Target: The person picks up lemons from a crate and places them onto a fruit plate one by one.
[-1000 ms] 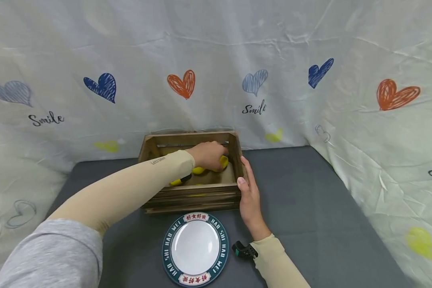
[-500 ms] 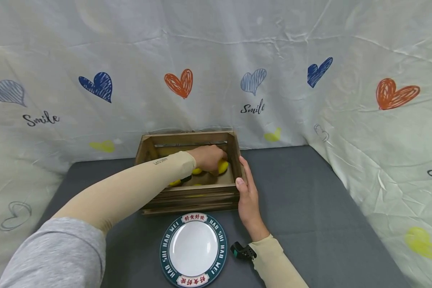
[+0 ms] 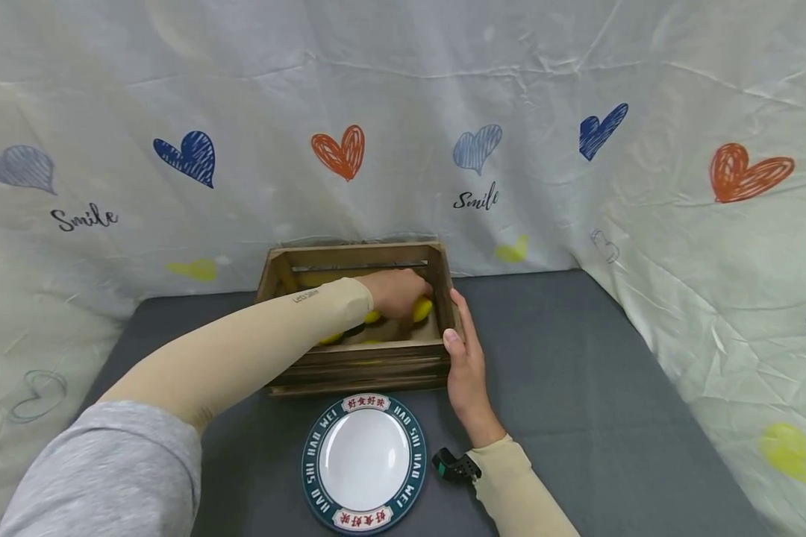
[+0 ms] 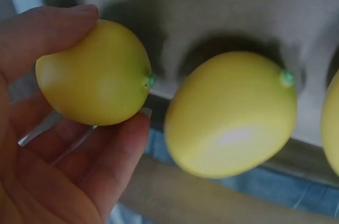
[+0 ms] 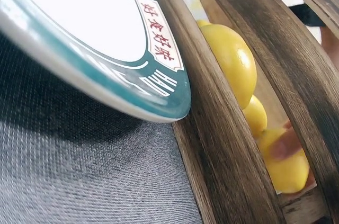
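Note:
My left hand [image 3: 395,292] reaches down into the wooden crate [image 3: 363,365] near its right end. In the left wrist view, the thumb and fingers grip a yellow lemon [image 4: 98,78] with a green tip. A second lemon [image 4: 233,115] lies beside it, apart from the hand, and part of another [image 4: 332,123] shows at the right edge. Between the crate's slats, the right wrist view shows a finger across the held lemon [image 5: 288,168]. My right hand [image 3: 469,373] rests against the crate's right side, fingers straight along the outside and thumb at the front corner.
A round white plate [image 3: 364,462] with a green lettered rim lies on the dark grey tablecloth [image 3: 578,403] in front of the crate. Behind the crate hangs a pale cloth [image 3: 403,89] printed with hearts. More lemons [image 5: 230,60] lie inside the crate.
My left hand stays inside the crate and has shifted slightly to the right. The right hand keeps its place on the crate's side, and the plate has not moved.

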`<state>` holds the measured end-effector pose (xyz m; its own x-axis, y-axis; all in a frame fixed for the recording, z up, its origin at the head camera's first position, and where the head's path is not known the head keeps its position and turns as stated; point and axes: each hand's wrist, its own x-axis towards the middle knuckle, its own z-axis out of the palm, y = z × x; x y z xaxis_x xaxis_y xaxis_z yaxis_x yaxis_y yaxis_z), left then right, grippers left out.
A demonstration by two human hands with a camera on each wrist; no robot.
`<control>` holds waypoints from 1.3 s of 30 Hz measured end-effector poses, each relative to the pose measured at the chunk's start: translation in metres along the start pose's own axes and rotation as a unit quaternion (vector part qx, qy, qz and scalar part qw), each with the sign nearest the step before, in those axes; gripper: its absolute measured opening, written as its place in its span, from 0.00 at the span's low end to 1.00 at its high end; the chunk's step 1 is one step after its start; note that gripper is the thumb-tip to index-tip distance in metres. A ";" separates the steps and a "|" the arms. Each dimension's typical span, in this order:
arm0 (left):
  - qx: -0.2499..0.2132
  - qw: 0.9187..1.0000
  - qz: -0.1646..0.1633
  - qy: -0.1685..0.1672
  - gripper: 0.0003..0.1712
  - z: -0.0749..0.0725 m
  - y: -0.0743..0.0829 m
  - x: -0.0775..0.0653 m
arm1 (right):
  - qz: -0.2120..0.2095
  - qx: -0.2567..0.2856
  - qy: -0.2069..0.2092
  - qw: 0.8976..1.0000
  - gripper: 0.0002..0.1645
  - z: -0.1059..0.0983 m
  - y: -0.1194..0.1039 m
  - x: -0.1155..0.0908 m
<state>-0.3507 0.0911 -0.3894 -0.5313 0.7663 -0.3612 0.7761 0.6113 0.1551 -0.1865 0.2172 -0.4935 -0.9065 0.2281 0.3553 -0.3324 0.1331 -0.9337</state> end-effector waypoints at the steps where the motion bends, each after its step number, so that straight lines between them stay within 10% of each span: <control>1: 0.001 1.000 0.001 0.004 0.31 -0.003 0.001 -0.003 | -0.001 0.002 0.000 1.000 0.39 0.000 0.000 0.000; 21: -0.038 0.996 -0.016 0.073 0.37 -0.039 0.009 -0.101 | 0.009 -0.004 0.002 1.000 0.39 0.003 0.001 0.000; 39: -0.021 0.992 -0.050 0.117 0.39 -0.033 0.015 -0.190 | -0.004 0.004 0.009 1.000 0.39 0.005 0.003 -0.001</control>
<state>-0.2495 -0.0390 -0.2881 -0.6723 0.7239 -0.1547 0.7038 0.6899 0.1695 -0.1875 0.2127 -0.4966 -0.8991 0.2435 0.3638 -0.3422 0.1274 -0.9309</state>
